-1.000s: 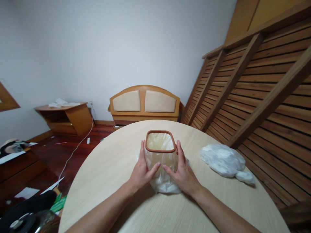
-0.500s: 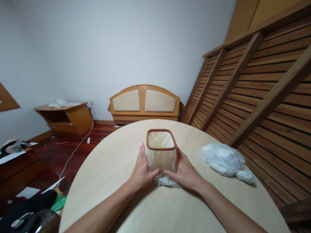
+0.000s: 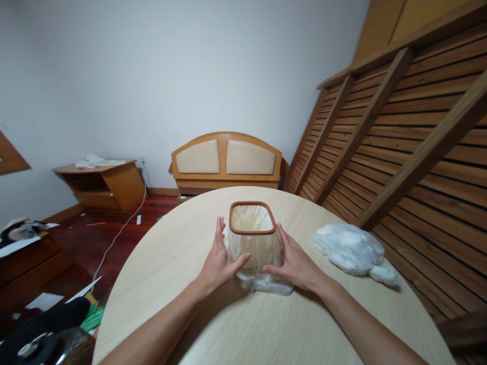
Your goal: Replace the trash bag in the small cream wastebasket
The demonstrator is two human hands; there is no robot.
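A small trash bin (image 3: pixel 252 248) stands upright on the round table, with a brown rim (image 3: pixel 252 232) around its top. A translucent plastic bag lines it, and the bag's loose skirt (image 3: pixel 268 286) hangs outside and bunches on the tabletop. To the left of the bin is my left hand (image 3: pixel 221 258), fingers stretched and thumb lying in front of the bag. My right hand (image 3: pixel 294 261) is at the other side, its fingers spread along the bag and its thumb pointing inward. Both palms look loose; whether the fingertips touch the bag's far side is hidden.
A bundle of white plastic bags (image 3: pixel 348 248) lies on the right of the table (image 3: pixel 152 268). Wooden slatted panels (image 3: pixel 399 147) lean close on the right. A headboard (image 3: pixel 226 177) stands behind, a low cabinet (image 3: pixel 117 187) at back left. Papers and a cable litter the floor.
Both hands have loosened and drawn apart from the bin's sides, and the thumbs are farther from each other. The bag's skirt has spread wider; the bin stays in place.
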